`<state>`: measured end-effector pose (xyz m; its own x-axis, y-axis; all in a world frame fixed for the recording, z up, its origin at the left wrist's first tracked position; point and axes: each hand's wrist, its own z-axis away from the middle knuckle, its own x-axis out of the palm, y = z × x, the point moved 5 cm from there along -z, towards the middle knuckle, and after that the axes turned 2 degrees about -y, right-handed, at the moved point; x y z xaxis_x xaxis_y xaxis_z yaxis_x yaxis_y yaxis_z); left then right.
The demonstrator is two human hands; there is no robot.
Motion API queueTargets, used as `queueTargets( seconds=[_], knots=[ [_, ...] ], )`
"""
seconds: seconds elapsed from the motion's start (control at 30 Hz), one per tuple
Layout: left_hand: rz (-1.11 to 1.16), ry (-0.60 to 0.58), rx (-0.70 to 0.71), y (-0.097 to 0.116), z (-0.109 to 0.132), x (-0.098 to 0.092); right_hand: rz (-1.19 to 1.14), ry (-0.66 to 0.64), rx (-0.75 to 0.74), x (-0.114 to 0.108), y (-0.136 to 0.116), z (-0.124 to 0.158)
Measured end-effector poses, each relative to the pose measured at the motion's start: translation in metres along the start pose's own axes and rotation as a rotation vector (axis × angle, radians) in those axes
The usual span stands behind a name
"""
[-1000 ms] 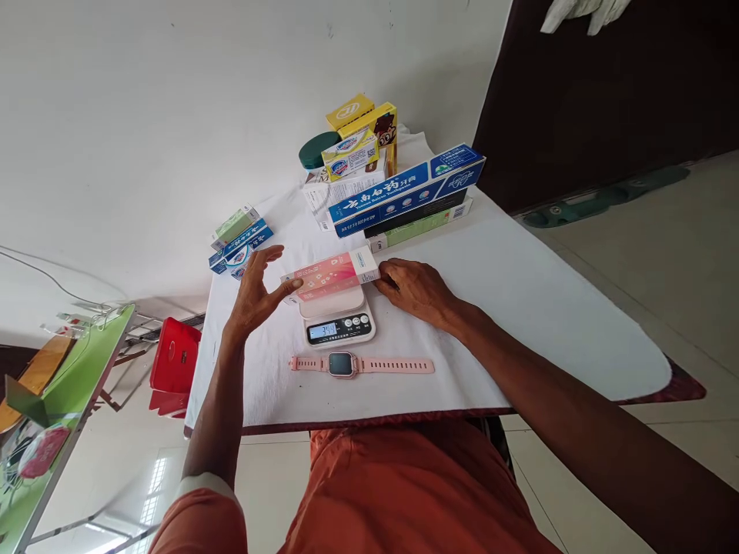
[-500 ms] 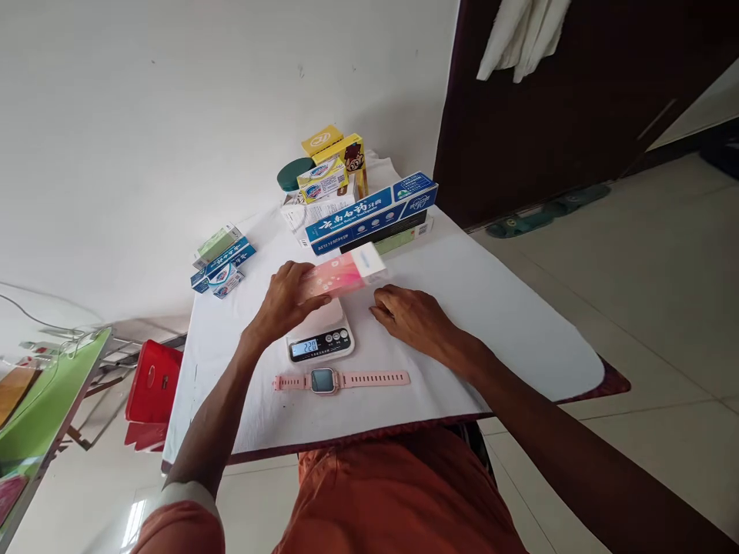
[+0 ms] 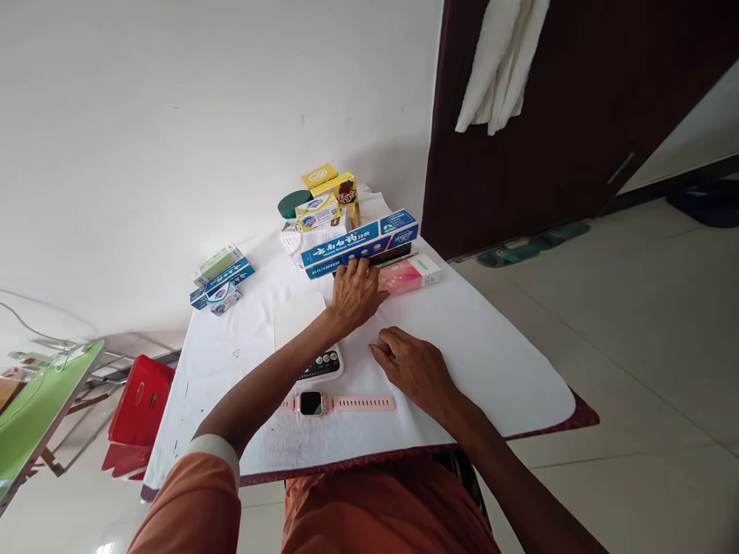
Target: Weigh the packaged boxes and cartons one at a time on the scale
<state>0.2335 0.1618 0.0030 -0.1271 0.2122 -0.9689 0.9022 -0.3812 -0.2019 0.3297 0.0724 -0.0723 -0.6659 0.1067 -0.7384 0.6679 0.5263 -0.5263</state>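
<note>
My left hand (image 3: 359, 294) reaches over the scale, its fingers curved around the left end of a pink box (image 3: 411, 274) with a white end. That end is hidden under the hand. The pink box lies right before a stack of boxes, topped by a long blue toothpaste box (image 3: 361, 245) that my fingertips come close to. My right hand (image 3: 416, 371) rests on the white cloth with its fingers curled in, and nothing shows in them. Left of it stands a white digital scale (image 3: 297, 315), its plate bare and its display mostly behind my left forearm. A pink-strapped watch (image 3: 312, 403) lies before the scale.
Yellow boxes (image 3: 346, 188) and a green-lidded container (image 3: 294, 204) stand against the wall. Smaller boxes (image 3: 222, 277) are grouped at the back left of the cloth-covered table (image 3: 490, 369). A red stool (image 3: 142, 400) and a green table (image 3: 49, 408) are at the left.
My left hand has carried the pink box from above the scale to the right, down in front of the stacked boxes. My right hand stays curled on the cloth. The view has shifted slightly.
</note>
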Motion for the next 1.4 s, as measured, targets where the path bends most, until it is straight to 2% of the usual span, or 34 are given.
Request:
queueTargets(
  seconds=[0.1,0.2,0.27,0.33,0.43,0.5,0.57,0.63,0.7,0.87,0.97,1.07,1.13,1.23,1.33,1.4],
  knots=[
    [0.051,0.063,0.022,-0.012,0.018,-0.002,-0.046,0.038,-0.033,-0.004,0.000,0.000],
    [0.150,0.149,-0.010,-0.046,0.046,-0.003,-0.067,0.038,-0.052,-0.003,0.001,0.002],
    [0.203,0.228,-0.116,-0.086,0.069,0.000,-0.080,0.017,-0.044,-0.002,0.003,0.003],
    [0.232,0.300,-0.274,-0.136,0.096,0.003,-0.091,-0.035,-0.034,0.000,0.005,0.001],
    [0.212,0.356,-0.610,-0.214,0.136,0.011,-0.097,-0.182,-0.048,0.002,0.003,-0.007],
    [0.190,0.338,-0.846,-0.258,0.160,0.019,-0.091,-0.265,-0.074,0.003,-0.002,-0.017],
    [0.192,0.246,-1.010,-0.290,0.177,0.030,-0.079,-0.307,-0.108,0.006,-0.009,-0.031],
    [0.218,0.125,-1.093,-0.309,0.186,0.043,-0.072,-0.330,-0.148,0.013,-0.016,-0.044],
    [0.251,0.045,-1.112,-0.320,0.189,0.054,-0.062,-0.332,-0.178,0.024,-0.021,-0.055],
    [0.289,0.013,-1.071,-0.328,0.190,0.064,-0.024,-0.215,-0.186,0.043,-0.016,-0.060],
    [0.335,-0.011,-1.013,-0.325,0.194,0.060,-0.037,-0.179,-0.190,0.043,-0.013,-0.056],
    [0.377,0.010,-0.982,-0.310,0.204,0.047,-0.032,-0.197,-0.179,0.041,-0.013,-0.055],
    [0.451,0.086,-0.950,-0.292,0.211,0.035,-0.018,-0.218,-0.167,0.041,-0.015,-0.055],
    [0.583,0.188,-0.775,-0.251,0.213,0.014,0.016,-0.237,-0.145,0.041,-0.016,-0.056],
    [0.636,0.208,-0.550,-0.204,0.203,-0.002,0.034,-0.253,-0.132,0.041,-0.017,-0.056],
    [0.643,0.190,-0.433,-0.176,0.192,-0.006,0.038,-0.260,-0.129,0.040,-0.018,-0.057]
  ],
)
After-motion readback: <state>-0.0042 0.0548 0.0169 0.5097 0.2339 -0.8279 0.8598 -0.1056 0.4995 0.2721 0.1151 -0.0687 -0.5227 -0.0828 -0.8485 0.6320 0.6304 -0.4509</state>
